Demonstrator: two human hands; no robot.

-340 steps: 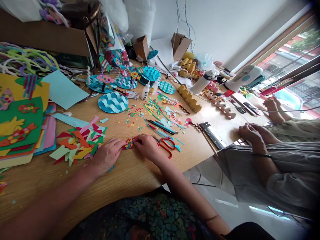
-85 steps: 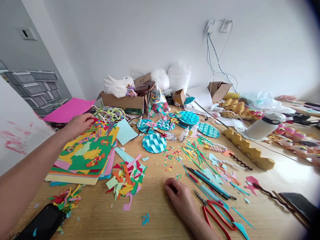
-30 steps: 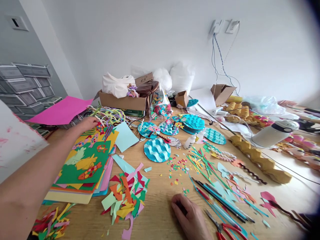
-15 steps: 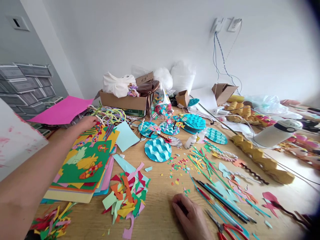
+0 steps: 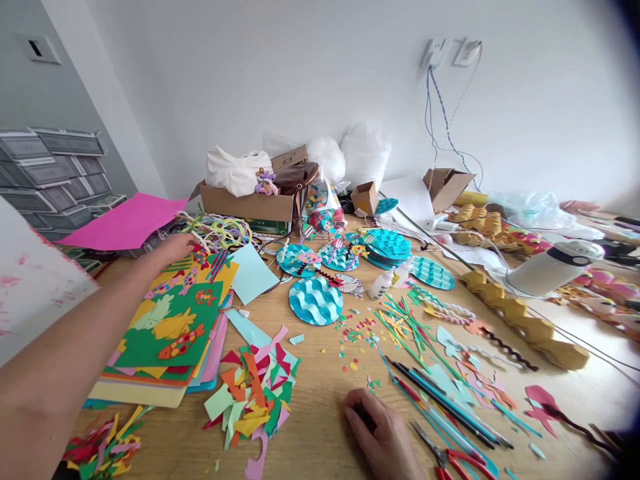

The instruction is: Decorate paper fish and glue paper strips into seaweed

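Note:
My left hand (image 5: 181, 247) reaches over the far end of the stacked coloured paper. Its fingers are closed at a red spotted paper fish (image 5: 201, 256), the fingertips partly hidden. More paper fish lie on the green sheet (image 5: 150, 347), among them a red one with yellow dots (image 5: 181, 341) and plain yellow and pale green cut-outs. My right hand (image 5: 377, 430) rests on the table with fingers curled in and nothing visible in them. Right of it lie red-handled pliers (image 5: 443, 457) and several pens (image 5: 450, 407).
Paper scraps (image 5: 257, 393) lie between the stack and my right hand. Blue wavy discs (image 5: 316, 300), glue bottles (image 5: 383, 283) and thin paper strips (image 5: 405, 323) are further back. A yellow egg-carton strip (image 5: 525, 317) and a white flask (image 5: 557, 267) stand at right.
The red spotted fish at my left fingertips has shifted slightly right and toward me. My right hand has stayed in place.

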